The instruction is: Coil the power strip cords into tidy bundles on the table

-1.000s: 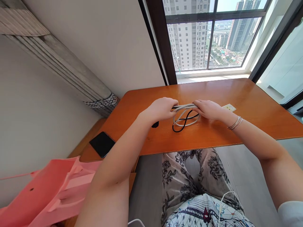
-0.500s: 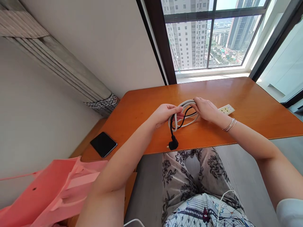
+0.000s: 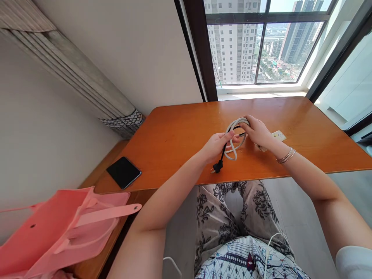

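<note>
A coiled white cable [image 3: 235,156], with a black cord running among its loops, is held between my hands above the wooden table. My left hand [image 3: 222,142] pinches the near left side of the coil. The black plug [image 3: 217,166] dangles below that hand, its prongs pointing left. My right hand [image 3: 253,130] is closed around the top right of the loops. Behind my right wrist lies a white power strip [image 3: 279,135] on the table, partly covered by the hand and forearm.
A black phone or tablet [image 3: 123,172] lies at the left end of the wooden table [image 3: 180,128]. Left of the table stands an open pink bag [image 3: 58,228] with a strap sticking out. A window [image 3: 261,50] is beyond the far edge, and a grey curtain [image 3: 87,81] hangs at left.
Both hands have shifted slightly, the left one to the right, and the coil looks narrower. The plug has swung up and rightward. My left arm has moved off the bag strap.
</note>
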Action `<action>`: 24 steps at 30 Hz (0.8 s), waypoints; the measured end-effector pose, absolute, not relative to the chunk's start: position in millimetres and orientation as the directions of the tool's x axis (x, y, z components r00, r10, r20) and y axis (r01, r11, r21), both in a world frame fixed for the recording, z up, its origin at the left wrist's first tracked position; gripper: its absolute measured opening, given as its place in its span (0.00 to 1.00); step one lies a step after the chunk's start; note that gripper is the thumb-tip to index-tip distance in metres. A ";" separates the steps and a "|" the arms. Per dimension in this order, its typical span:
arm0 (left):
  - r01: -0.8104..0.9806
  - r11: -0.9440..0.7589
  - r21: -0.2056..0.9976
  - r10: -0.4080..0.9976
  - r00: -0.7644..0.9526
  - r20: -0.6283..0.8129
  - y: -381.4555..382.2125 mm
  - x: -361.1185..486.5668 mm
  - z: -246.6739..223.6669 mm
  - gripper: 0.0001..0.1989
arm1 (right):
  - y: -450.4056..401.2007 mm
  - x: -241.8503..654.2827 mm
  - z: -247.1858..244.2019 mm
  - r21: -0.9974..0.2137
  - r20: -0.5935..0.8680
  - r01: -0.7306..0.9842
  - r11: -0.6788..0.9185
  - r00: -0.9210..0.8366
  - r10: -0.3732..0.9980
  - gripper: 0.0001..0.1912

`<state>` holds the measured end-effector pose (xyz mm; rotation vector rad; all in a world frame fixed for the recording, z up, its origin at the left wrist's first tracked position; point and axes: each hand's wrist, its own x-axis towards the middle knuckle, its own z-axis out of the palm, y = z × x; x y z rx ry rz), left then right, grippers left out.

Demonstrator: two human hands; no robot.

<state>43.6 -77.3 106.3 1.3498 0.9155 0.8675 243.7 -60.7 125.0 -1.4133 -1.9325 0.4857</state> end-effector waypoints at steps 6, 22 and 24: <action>0.129 -0.418 0.899 0.807 0.507 0.302 -62.7 52.8 82.2 0.38 | -61.8 251.9 124.6 -0.798 0.290 0.485 0.359 -0.213 0.933 0.14; 0.544 -0.543 0.640 0.835 0.265 0.483 -47.7 55.3 55.7 0.26 | -93.2 246.6 113.4 -0.862 0.223 0.349 0.368 -0.392 0.892 0.24; 0.473 -0.544 0.693 0.833 0.210 0.511 -49.9 54.5 57.4 0.23 | -98.3 244.6 111.4 -0.861 0.193 0.359 0.360 -0.425 0.884 0.24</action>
